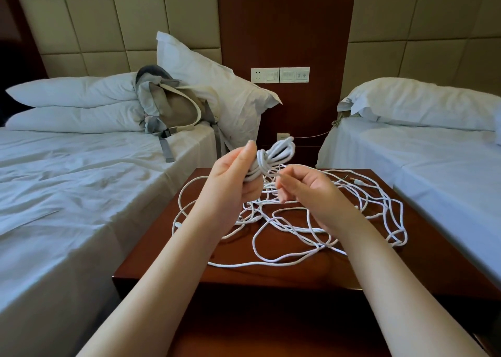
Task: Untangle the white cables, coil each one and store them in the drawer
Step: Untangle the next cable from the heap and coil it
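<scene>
Left hand [238,179]: raised over the far edge of the nightstand, at 12 o'clock from the middle of its top. The fingers are clamped round the coiled cable and the thumb stands straight up beside it.
Right hand [307,189]: just at 3 o'clock of the left hand. Thumb and forefinger pinch a strand that runs to the coil, and the other fingers are curled in.
Coiled cable [275,153]: a bundle of white loops with a few turns wrapped round its waist. Its loops stick out of the left hand toward 1 o'clock.
Loose cables [295,230]: a white tangle on the nightstand top, spread from its 9 o'clock edge to its 3 o'clock edge. One long strand trails at 6 o'clock and a plug [358,182] lies at 2 o'clock.
Nightstand [271,274]: dark red-brown wood, between two white-sheeted beds.
Backpack [173,107]: grey and beige, at 10 o'clock of the nightstand, leaning on the left bed's pillows.
Wall panel [280,75]: socket and switches at 12 o'clock.
</scene>
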Tool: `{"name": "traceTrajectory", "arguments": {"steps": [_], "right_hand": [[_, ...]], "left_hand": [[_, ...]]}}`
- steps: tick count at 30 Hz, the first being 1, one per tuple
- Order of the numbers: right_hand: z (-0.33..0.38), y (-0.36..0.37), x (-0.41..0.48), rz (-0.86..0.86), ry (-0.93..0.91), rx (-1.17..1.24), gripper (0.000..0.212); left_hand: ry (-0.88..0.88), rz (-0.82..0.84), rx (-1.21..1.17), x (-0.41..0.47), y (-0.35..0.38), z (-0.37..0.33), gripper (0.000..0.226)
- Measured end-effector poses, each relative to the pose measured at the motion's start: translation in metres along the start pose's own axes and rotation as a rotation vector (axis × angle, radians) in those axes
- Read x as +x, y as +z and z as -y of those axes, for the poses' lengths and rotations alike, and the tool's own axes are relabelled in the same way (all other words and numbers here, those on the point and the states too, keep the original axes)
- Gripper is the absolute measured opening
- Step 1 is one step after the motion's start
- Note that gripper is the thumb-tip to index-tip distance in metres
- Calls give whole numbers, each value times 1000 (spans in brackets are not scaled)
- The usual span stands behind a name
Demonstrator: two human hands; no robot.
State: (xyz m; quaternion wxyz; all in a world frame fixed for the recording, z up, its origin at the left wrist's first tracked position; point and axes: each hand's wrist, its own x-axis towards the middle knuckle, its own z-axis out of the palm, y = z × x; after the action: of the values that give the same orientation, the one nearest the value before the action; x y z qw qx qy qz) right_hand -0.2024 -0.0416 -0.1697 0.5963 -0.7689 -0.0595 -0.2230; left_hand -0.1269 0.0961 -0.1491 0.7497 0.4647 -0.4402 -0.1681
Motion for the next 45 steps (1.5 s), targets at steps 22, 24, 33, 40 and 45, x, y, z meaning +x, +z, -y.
{"name": "traceTrajectory", "arguments": {"steps": [22,24,33,40,45], "right_hand": [[9,-18,-1,4,157,-511,20],[10,-18,-1,-13,155,-526,18],[12,-20,-3,-39,137,-738,3],[11,-19,-2,41,180,-710,10],[11,-17,-6,40,207,-350,10]], "left_hand": [[-94,-131,1069,0,-5,28,35],[-83,-197,987,-1,-3,29,31],[22,-216,993,-5,-6,33,25],[76,-196,1030,-4,-6,37,29],[75,-157,949,-5,-7,39,31]]}}
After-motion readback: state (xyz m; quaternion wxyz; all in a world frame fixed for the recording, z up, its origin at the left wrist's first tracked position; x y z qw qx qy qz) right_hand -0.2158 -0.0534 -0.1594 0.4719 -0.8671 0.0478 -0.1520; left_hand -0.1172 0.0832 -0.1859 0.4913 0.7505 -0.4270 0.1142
